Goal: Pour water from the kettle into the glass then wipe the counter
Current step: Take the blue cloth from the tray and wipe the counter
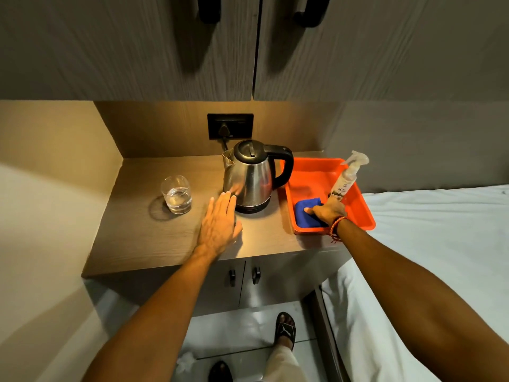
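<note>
— Hands first: what are they doing?

— Left hand (220, 227) lies flat and open on the tabletop (143, 238), empty. Right hand (327, 210) pinches the blue cloth (307, 216) in the orange tray (311, 172).

— Risks?

— Lifting the cloth could topple the spray bottle (345, 180) touching that hand. Wiping leftward might knock the kettle (252, 177) or the filled glass (176, 194).
</note>
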### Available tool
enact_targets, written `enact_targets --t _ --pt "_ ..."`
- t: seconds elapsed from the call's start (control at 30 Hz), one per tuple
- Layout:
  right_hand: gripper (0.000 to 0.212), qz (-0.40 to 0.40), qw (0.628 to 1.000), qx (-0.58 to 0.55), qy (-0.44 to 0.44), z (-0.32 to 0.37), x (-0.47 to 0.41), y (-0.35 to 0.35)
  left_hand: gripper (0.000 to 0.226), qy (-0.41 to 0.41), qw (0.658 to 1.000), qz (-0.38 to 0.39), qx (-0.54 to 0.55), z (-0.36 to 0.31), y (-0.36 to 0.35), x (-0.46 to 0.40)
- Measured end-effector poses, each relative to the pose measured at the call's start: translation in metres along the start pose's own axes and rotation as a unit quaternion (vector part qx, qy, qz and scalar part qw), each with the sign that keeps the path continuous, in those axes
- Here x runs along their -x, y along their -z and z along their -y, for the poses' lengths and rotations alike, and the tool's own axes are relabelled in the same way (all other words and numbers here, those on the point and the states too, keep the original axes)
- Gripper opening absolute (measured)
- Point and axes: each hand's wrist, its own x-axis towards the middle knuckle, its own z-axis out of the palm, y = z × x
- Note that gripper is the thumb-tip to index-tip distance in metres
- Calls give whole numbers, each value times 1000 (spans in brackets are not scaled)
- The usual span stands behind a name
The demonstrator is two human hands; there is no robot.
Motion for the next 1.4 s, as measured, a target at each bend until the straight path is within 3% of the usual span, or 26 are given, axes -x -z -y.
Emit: enact_targets --t 0.1,0.23,0.33,0.57,0.77,0.97,1.07,1.13,1.2,1.27,1.33,1.4 --pt "66 -9 999 -52 -10 6 1 0 72 19 1000 2 8 -3 1 -1" --pt "35 -36 996 -46 63 18 10 -2 67 15 1000 6 5 5 8 0" --pt "32 -44 986 -124 103 29 18 -2 66 20 1000 -6 -16 16 16 4" --pt "24 -167 930 -267 190 69 44 -5 65 11 997 -34 -73 34 33 4" --pt "22 -63 926 -296 226 101 84 -66 59 71 994 -79 -20 53 43 2" --pt "19 142 946 -226 185 108 106 -137 61 192 969 -147 40 89 46 17" --pt "19 174 949 -162 206 108 108 -155 70 253 953 -151 73 99 42 22" --pt "34 149 950 -59 270 106 106 -163 87 299 939 -136 104 107 38 23" --pt "52 51 919 58 387 102 108 -167 105 334 923 -118 152 112 34 19" --pt "55 -19 848 129 514 96 109 -173 118 356 907 -100 202 113 34 12" --pt "64 38 812 206 545 89 108 -183 124 365 898 -92 227 113 33 0" --pt "71 93 819 247 510 79 105 -196 124 371 884 -99 268 111 31 -11"
